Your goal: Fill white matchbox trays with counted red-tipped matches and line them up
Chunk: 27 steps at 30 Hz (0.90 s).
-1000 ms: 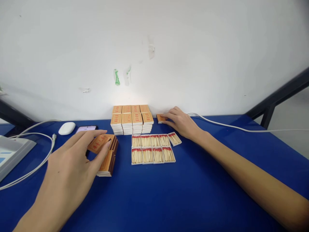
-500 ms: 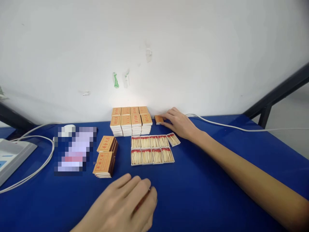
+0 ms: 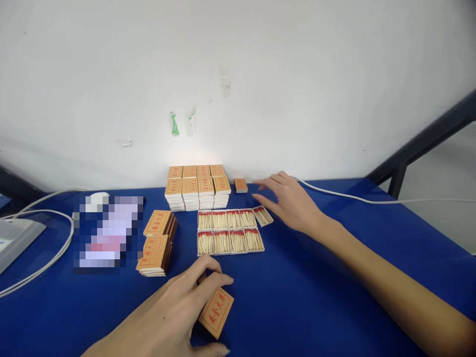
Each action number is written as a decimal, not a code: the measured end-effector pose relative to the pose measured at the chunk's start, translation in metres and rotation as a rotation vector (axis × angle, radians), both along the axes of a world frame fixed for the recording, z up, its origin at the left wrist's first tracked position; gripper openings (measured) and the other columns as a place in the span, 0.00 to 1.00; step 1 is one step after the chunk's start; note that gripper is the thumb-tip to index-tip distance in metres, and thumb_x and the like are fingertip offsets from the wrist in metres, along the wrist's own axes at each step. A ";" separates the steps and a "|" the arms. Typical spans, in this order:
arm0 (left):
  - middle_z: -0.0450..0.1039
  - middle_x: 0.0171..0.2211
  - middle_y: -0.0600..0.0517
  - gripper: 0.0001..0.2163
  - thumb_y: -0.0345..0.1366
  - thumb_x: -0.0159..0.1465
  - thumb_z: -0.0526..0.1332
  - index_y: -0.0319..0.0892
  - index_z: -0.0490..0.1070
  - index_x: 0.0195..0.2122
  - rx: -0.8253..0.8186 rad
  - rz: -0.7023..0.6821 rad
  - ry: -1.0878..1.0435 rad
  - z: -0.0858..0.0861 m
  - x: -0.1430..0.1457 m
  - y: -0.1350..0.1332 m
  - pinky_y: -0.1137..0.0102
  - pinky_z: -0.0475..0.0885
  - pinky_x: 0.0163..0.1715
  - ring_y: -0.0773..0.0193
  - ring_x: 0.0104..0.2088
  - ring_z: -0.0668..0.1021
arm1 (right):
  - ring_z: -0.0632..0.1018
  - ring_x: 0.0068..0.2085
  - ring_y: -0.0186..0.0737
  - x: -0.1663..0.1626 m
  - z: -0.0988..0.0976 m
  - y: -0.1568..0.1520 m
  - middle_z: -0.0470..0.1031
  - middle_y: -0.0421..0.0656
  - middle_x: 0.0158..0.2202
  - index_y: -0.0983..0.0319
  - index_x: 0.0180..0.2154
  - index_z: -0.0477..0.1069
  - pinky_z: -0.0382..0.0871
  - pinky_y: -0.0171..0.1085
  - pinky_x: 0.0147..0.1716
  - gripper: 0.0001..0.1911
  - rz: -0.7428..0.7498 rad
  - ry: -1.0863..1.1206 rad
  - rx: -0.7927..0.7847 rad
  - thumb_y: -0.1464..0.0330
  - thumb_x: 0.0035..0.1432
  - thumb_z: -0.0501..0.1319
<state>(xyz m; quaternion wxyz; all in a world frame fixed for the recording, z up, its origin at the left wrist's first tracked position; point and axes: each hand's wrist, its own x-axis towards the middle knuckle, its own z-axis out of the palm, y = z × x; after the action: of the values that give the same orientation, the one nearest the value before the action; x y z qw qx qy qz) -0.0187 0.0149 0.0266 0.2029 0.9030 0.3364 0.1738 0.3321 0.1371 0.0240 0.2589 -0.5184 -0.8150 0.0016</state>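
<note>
My left hand is curled around an orange matchbox with red print at the front of the table. The box is tilted; its thumb lies apart from it, and some of the fingers are hidden. My right hand has its fingers apart and holds nothing. Just left of its fingertips, a lone matchbox lies by the wall. In front are two rows of white trays filled with red-tipped matches; one tray at the right end sits askew.
Stacked matchboxes stand against the wall. Two piles of orange matchbox covers are to the left. Beyond them lie a blurred-out phone, a white rounded object and white cables on the blue table.
My right hand has let go of the small matchbox by the wall and drawn back to the right. My left hand has turned, bringing its orange matchbox into view.
</note>
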 end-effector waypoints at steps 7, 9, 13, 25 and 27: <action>0.75 0.58 0.52 0.29 0.33 0.64 0.77 0.57 0.73 0.64 -0.154 0.063 -0.036 -0.020 0.005 -0.004 0.69 0.84 0.37 0.60 0.40 0.88 | 0.83 0.53 0.56 0.026 -0.005 -0.039 0.84 0.49 0.58 0.50 0.67 0.78 0.82 0.53 0.46 0.26 -0.003 0.231 -0.250 0.46 0.75 0.66; 0.74 0.61 0.51 0.33 0.34 0.63 0.78 0.60 0.71 0.67 -0.196 0.088 -0.038 -0.021 0.004 -0.005 0.70 0.84 0.36 0.60 0.41 0.88 | 0.82 0.55 0.56 0.028 -0.007 -0.040 0.83 0.48 0.62 0.47 0.68 0.77 0.81 0.54 0.49 0.30 0.013 0.254 -0.308 0.44 0.72 0.68; 0.73 0.62 0.54 0.33 0.30 0.64 0.75 0.62 0.70 0.67 -0.275 0.106 -0.058 -0.020 0.003 -0.003 0.72 0.82 0.34 0.66 0.38 0.85 | 0.79 0.58 0.58 0.029 -0.008 -0.040 0.79 0.48 0.66 0.45 0.69 0.76 0.79 0.56 0.52 0.35 0.044 0.268 -0.397 0.42 0.67 0.73; 0.78 0.53 0.52 0.18 0.35 0.73 0.70 0.52 0.72 0.62 0.023 0.039 -0.133 -0.012 0.011 0.000 0.71 0.85 0.40 0.64 0.41 0.87 | 0.76 0.61 0.57 0.035 -0.001 -0.038 0.76 0.48 0.63 0.44 0.65 0.81 0.76 0.57 0.59 0.30 0.071 0.291 -0.525 0.42 0.67 0.72; 0.79 0.51 0.50 0.15 0.39 0.76 0.69 0.50 0.72 0.62 0.142 0.049 -0.130 -0.011 0.010 0.000 0.68 0.86 0.40 0.61 0.41 0.88 | 0.76 0.60 0.57 0.039 0.003 -0.039 0.76 0.48 0.63 0.44 0.66 0.80 0.76 0.58 0.60 0.31 0.081 0.277 -0.549 0.42 0.67 0.72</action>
<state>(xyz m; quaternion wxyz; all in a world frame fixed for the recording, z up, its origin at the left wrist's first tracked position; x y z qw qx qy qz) -0.0083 0.0149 0.0156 0.1557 0.8934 0.3314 0.2604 0.3711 0.0985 0.0272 0.2176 -0.5308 -0.7611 0.3026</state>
